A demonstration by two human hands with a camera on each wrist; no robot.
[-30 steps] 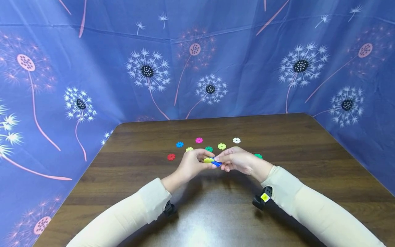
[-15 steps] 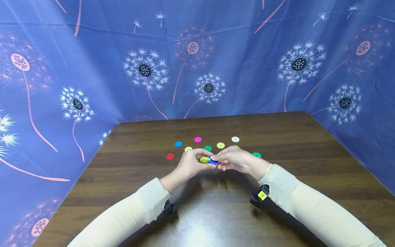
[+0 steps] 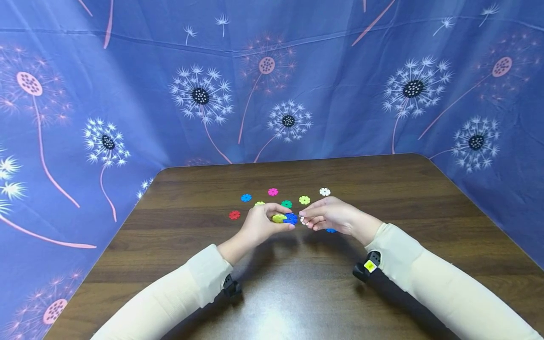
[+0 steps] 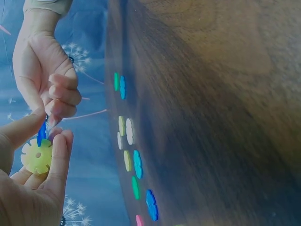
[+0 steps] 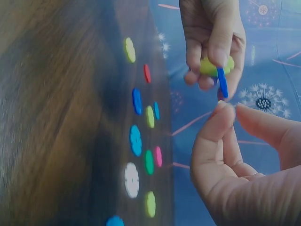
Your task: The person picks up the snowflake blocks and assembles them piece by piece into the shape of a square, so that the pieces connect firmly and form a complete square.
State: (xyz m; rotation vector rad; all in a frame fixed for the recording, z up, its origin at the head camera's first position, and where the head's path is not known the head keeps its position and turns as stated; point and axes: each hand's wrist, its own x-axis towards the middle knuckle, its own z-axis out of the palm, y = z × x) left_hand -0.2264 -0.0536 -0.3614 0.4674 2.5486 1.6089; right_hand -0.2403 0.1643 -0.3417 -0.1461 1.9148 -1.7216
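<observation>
Pinching the yellow disc [image 3: 278,218], the left hand [image 3: 260,223] has the blue disc [image 3: 291,218] joined crosswise on its right side; the right hand [image 3: 337,217], fingers bent and seemingly gripping nothing, sits just beside it. Loose discs [image 3: 304,200] lie beyond on the wooden table [image 3: 195,193], before a dandelion-print cloth [image 3: 348,113].

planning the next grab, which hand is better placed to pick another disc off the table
Probably the right hand: it looks empty, its fingers apart from the blue disc. The left hand is busy gripping the yellow disc joined to that blue one.
</observation>
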